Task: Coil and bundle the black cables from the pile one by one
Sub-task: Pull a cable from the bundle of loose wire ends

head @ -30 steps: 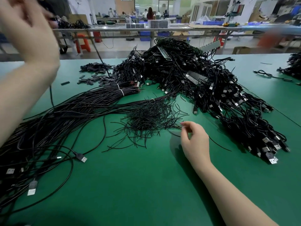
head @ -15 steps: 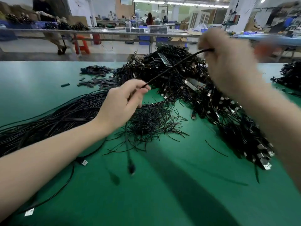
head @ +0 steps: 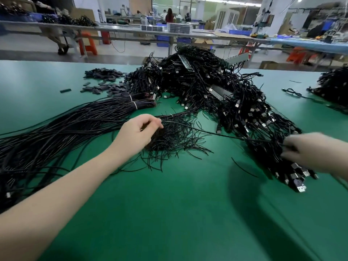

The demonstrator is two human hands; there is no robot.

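Note:
A single black cable (head: 211, 131) stretches low over the green table (head: 188, 204) between my two hands. My left hand (head: 140, 129) pinches its left end above a heap of short black ties (head: 175, 140). My right hand (head: 310, 150), blurred, grips the other end at the near tip of the big pile of bundled black USB cables (head: 216, 91). A long sheaf of loose straight black cables (head: 66, 132) lies to the left, banded with white ties at its far end.
Small dark flat pieces (head: 105, 81) are scattered at the back left of the table. Another black cable heap (head: 333, 85) sits at the far right edge. Workbenches, orange stools and people stand beyond the table.
Both hands have dropped from chest height toward the table. The right hand swung down and right to the pile's near tip, pulling the cable flatter and longer. The left hand moved right over the ties.

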